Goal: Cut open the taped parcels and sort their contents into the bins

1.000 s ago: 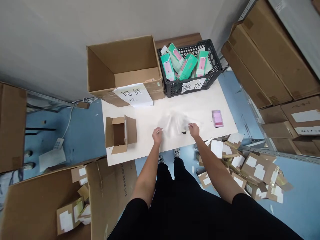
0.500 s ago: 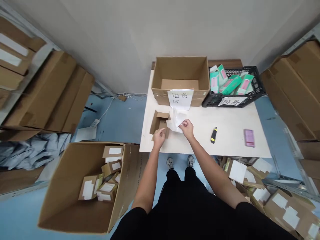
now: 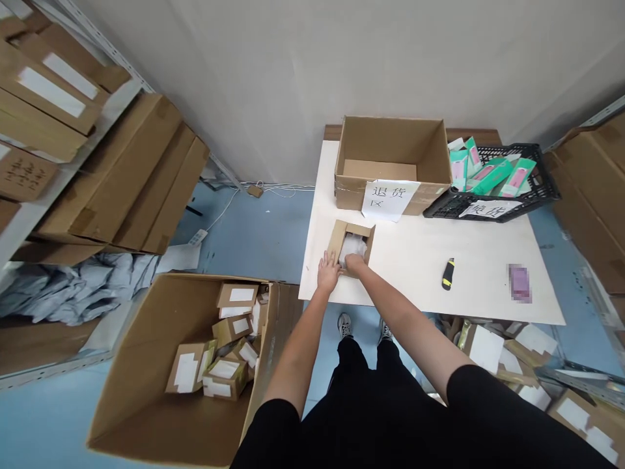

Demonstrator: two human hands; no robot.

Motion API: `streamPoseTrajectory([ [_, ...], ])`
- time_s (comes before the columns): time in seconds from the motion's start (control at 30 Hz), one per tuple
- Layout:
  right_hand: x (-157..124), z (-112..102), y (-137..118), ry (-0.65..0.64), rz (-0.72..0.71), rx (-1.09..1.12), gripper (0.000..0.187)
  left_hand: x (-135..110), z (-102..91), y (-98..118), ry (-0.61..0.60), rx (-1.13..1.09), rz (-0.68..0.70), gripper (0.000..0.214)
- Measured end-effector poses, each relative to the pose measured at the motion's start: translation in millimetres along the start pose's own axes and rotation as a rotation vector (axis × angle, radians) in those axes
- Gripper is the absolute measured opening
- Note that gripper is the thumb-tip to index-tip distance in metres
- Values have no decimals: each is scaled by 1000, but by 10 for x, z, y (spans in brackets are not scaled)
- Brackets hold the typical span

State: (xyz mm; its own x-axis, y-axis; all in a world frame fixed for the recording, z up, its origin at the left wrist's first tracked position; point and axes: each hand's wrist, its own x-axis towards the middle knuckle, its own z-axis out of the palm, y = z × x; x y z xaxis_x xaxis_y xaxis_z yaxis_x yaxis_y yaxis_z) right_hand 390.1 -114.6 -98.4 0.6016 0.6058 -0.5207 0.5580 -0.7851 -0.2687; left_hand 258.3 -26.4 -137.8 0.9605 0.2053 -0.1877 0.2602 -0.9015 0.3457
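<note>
A small open cardboard box (image 3: 335, 240) stands near the left front edge of the white table (image 3: 390, 267), its flaps spread. My left hand (image 3: 329, 271) lies on the box's left side near the front corner, fingers stretched out. Crumpled white translucent wrapping (image 3: 353, 245) fills the inside of the box. My right hand (image 3: 355, 264) reaches into the box's front, its curled fingers at the wrapping and partly hidden. Further right on the tabletop lies a black and yellow box cutter (image 3: 448, 274).
Behind stands a large open carton (image 3: 381, 170) with a paper sign. Right of it, a black crate (image 3: 549, 179) holds green-and-pink packages. A blurred purple item (image 3: 519, 283) lies at right. Left on the floor, a big carton (image 3: 131, 365) contains several small boxes. Shelves flank both sides.
My right hand has brought the white wrapping from beside the small box into it. My left hand has flattened onto the box's side. The view has shifted, moving the table rightward.
</note>
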Motion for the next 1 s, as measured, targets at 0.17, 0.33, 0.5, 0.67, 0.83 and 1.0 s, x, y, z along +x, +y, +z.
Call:
streamPoseTrajectory([
  [0.17, -389, -77, 120, 327, -93, 36, 47, 25, -31, 176, 127, -32, 17, 18],
  [0.33, -1125, -117, 725, 618, -57, 153, 57, 81, -173, 748, 291, -55, 135, 25],
  [0.5, -1847, -328, 1812, 841, 64, 183, 61, 453, -242, 1907, 323, -76, 287, 27],
  [0.67, -2720, -366, 3223, 1044, 374, 245, 14, 829, 8, 3654, 242, -135, 502, 23],
  [0.83, -3964, 52, 4473, 1190, 761, 283, 14, 740, 608, 5630, 26, -94, 763, 22],
  [1.0, -5287, 706, 5210, 1189, 1190, 280, 16, 131, 1332, 7211, -162, -33, 1088, 21],
])
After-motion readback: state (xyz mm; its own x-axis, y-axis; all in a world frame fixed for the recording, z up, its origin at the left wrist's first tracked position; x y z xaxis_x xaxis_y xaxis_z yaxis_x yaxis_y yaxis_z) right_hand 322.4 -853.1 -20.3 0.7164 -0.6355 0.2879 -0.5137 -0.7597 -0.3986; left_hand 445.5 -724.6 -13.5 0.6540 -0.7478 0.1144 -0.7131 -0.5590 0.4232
